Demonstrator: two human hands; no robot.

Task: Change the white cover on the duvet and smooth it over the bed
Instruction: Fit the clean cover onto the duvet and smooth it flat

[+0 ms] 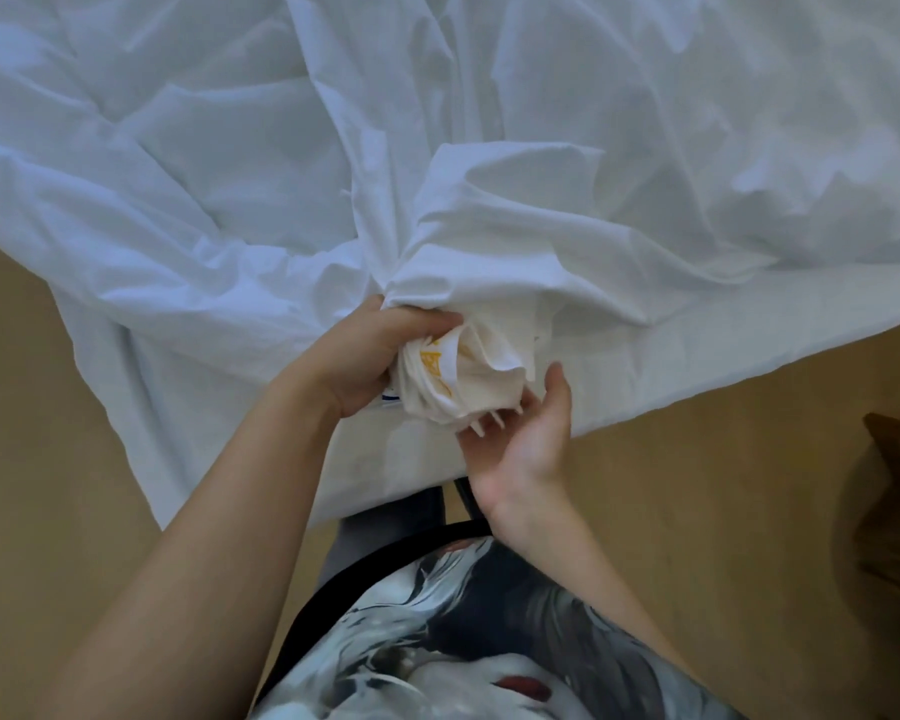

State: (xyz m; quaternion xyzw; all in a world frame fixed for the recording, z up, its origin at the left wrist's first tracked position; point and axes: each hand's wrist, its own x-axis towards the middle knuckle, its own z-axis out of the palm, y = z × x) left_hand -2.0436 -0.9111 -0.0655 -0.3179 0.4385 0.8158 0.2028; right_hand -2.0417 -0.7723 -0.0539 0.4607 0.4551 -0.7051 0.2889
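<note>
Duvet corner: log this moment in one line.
left hand: grips bunched duvet corner | right hand: open, beneath it | white cover: crumpled, spread out

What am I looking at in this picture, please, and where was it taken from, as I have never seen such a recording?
There is no machine here. A person wears a wide-angle camera on the head, so you look forward and down at their own arms and hands, with their printed shirt at the bottom. The rumpled white cover fills the upper part of the view, and its edge hangs toward the tan floor. The left hand grips a cream bundle of cloth with yellow print, where the cover gathers. It may be a duvet corner, but I cannot tell. The right hand is open, palm up, with its fingertips just under the bundle. The dark object at the right edge is too dim to name.
</note>
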